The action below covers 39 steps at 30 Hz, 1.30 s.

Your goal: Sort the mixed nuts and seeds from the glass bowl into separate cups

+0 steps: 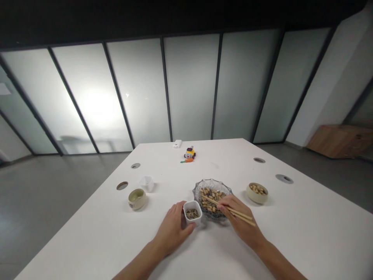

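My left hand (174, 224) is wrapped round a small white square cup (197, 221) with dark striped seeds (192, 214) inside, probably sunflower seeds. My right hand (237, 217) grips a pair of wooden chopsticks (241, 216). Their tips reach into a clear glass bowl (198, 186) with a scalloped rim, among pistachio-like nuts (214, 195) mixed with darker seeds. Whether the tips pinch anything is too small to tell. The white cup stands against the near left side of the glass bowl.
Right of the glass bowl is a beige bowl (256, 199) of nuts. To the left are another beige bowl (136, 203) and a translucent white cup (147, 184). Farther back lie a toy car (190, 153), an orange-handled tool (189, 160) and a white box (177, 144). The white table (101, 233) has round holes.
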Available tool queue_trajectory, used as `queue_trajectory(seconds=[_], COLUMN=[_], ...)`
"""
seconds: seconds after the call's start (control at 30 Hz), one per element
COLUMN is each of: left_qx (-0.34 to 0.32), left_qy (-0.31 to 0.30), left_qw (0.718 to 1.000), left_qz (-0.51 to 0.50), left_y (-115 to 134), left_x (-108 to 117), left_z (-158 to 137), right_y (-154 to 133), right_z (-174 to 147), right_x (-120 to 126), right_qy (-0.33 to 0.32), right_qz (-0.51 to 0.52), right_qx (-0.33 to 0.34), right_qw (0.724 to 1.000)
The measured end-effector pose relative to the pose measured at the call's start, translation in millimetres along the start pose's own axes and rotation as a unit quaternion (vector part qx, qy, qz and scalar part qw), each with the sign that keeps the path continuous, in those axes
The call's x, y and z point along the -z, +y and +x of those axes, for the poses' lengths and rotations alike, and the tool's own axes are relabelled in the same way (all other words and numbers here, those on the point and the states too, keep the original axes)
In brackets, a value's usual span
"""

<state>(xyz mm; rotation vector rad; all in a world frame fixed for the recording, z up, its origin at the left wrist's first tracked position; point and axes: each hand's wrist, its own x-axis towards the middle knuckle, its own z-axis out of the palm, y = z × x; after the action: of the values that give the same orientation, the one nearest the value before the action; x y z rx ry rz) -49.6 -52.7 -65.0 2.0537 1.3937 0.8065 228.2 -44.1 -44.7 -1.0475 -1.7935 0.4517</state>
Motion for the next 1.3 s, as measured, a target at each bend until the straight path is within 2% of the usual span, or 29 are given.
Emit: queue_trajectory(seconds=[0.13,0.4,0.53,1.0,1.17,1.3], left_qx=[0.008,0.007,0.005,0.006,0.003,-0.002], left_qy=[0.001,-0.008,-0.005,-0.003,-0.006,-0.001], left_qw=[1.000,1.000,1.000,1.000,1.000,1.000], left_qz=[-0.006,-0.001,0.000,-0.001,0.001,-0.005], left_y=[2.1,2.3,3.0,2.2,1.4,-0.7], left_x=[0.9,1.2,1.3,0.4,0.9,0.8], left_z=[-0.2,0.0,0.0,0.0,-0.1,0.0], right_y=[1.5,3.6,7.1,3.1,1.1,-1.2], right_z=[-0.7,-2.4,-2.4,-0.2,1.2,4.4], right_x=[0.0,-1.5,-3.4,-2.6,-3.1,0.0], right_qy=[0.005,0.069,0.044,-0.008,0.014,0.075], right_qz=[0.010,0.001,0.017,0.021,0.006,0.006], right_qx=[0.019,0.033,0.043,0.009,0.008,-0.001], right_qw=[1.000,0.997,0.998,1.000,1.000,0.997])
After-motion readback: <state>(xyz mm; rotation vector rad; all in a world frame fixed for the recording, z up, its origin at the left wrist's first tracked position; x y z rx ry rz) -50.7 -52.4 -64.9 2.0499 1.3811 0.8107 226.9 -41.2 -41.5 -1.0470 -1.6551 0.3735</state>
